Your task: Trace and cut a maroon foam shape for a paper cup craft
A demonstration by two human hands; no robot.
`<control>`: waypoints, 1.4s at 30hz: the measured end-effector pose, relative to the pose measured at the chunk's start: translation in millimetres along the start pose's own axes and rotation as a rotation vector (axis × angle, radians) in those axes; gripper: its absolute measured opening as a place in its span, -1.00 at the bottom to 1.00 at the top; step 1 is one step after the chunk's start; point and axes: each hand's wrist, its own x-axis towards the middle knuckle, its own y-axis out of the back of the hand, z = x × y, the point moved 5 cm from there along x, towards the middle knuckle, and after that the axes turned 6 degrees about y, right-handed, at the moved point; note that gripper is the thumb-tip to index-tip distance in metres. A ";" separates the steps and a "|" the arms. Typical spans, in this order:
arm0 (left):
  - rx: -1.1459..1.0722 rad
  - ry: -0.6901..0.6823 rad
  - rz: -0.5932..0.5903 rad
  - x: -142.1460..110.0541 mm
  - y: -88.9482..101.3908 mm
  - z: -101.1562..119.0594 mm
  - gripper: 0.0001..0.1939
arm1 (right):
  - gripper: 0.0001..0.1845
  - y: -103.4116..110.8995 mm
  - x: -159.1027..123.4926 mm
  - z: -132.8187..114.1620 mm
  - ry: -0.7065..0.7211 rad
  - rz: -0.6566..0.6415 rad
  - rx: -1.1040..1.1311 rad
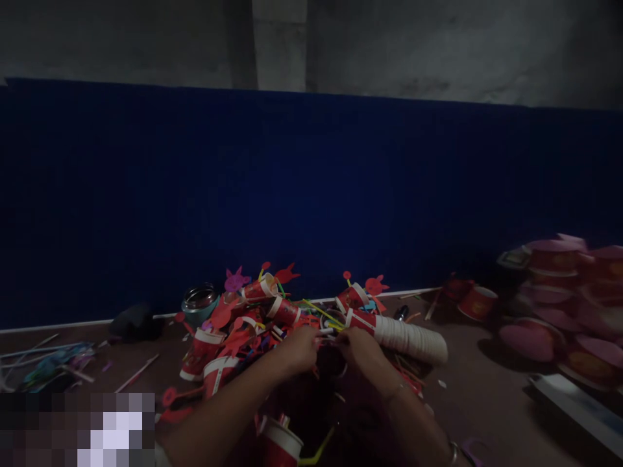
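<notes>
A small white strip (325, 332) sits between the hands, short of the worktop's (467, 402) far edge. The left hand (300, 349) pinches one end, fingers closed; the right hand (361, 350) curls at the other (whether gripping, I cannot tell), probably for steadiness. Beside it a cup stack (409, 337) lies sideways, presumably against toppling; leftward heap red cups (285, 311) and paper cutouts (235, 279).

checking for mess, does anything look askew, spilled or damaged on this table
Mostly untidiness: the long cup stack lies on its side, a red cup tilts instead of standing upright, and a thin stick lies loose on the table. I see no spill; dim light hides fine damage.
</notes>
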 end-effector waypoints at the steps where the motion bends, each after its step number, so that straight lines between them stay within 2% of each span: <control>1: 0.007 -0.017 0.040 -11.1 11.7 4.3 -0.72 | -0.76 2.2 -0.4 -1.4 0.005 0.005 -0.007; 3: 0.019 -0.040 0.120 -40.3 32.9 8.4 -0.64 | -0.76 6.5 -1.9 -7.0 0.031 0.010 -0.007; 5: 0.033 -0.086 0.135 -74.4 41.4 4.5 -0.63 | -0.75 10.4 -5.2 -16.9 0.083 0.013 0.017; 7: 0.045 -0.164 0.068 -105.3 32.5 -7.7 -0.52 | -0.75 14.0 -10.6 -29.3 0.139 0.020 0.049; 9: 0.142 -0.294 0.070 -127.4 14.9 -22.6 -0.43 | -0.74 16.7 -17.0 -42.2 0.197 0.030 0.081; 10: 0.211 -0.371 0.075 -134.6 3.9 -29.1 -0.47 | -0.74 17.5 -20.1 -48.3 0.229 0.036 0.102; 11: 0.260 -0.413 0.127 -138.8 -4.4 -35.4 -0.60 | -0.74 17.7 -23.0 -53.8 0.257 0.041 0.128; 13: 0.285 -0.422 0.263 -140.8 -13.8 -44.7 -0.71 | -0.74 15.6 -27.8 -62.8 0.301 0.030 0.215; 15: 0.289 -0.447 0.308 -138.8 -19.0 -45.5 -0.72 | -0.72 10.3 -31.6 -69.3 0.314 -0.026 0.358; 19: 0.319 -0.561 0.392 -134.4 -15.2 -34.0 -0.74 | -0.61 1.6 -40.6 -83.0 0.337 -0.212 0.638; 22: 0.346 -0.670 0.512 -134.4 -11.2 -25.6 -0.78 | -0.72 5.7 -46.7 -91.2 0.353 -0.250 0.688; 24: 0.377 -0.725 0.582 -135.4 -12.1 -22.6 -0.80 | -0.84 10.7 -50.2 -95.7 0.370 -0.206 0.605; 28: 0.432 -0.723 0.626 -134.0 -19.1 -24.4 -0.77 | -0.87 18.3 -61.8 -109.7 0.440 -0.057 0.326; 31: 0.425 -0.638 0.572 -128.4 -23.1 -31.1 -0.83 | -0.79 22.7 -74.6 -123.5 0.533 0.006 0.269; 34: 0.426 -0.598 0.495 -125.5 -22.8 -36.8 -0.77 | -0.79 27.9 -79.5 -128.3 0.585 -0.005 0.261; 36: 0.384 -0.658 0.507 -130.9 -16.1 -35.5 -0.81 | -0.81 34.9 -73.6 -122.6 0.581 0.041 0.312; 38: 0.279 -0.691 0.547 -138.9 -3.1 -32.3 -0.82 | -0.77 41.5 -60.7 -108.9 0.527 0.158 0.402; 40: 0.161 -0.521 0.563 -140.1 13.0 -33.9 -0.79 | -0.71 37.4 -44.0 -90.7 0.413 0.246 0.463; 42: 0.067 -0.403 0.635 -142.0 28.3 -35.0 -0.80 | -0.74 19.2 -28.5 -79.4 0.372 0.228 0.368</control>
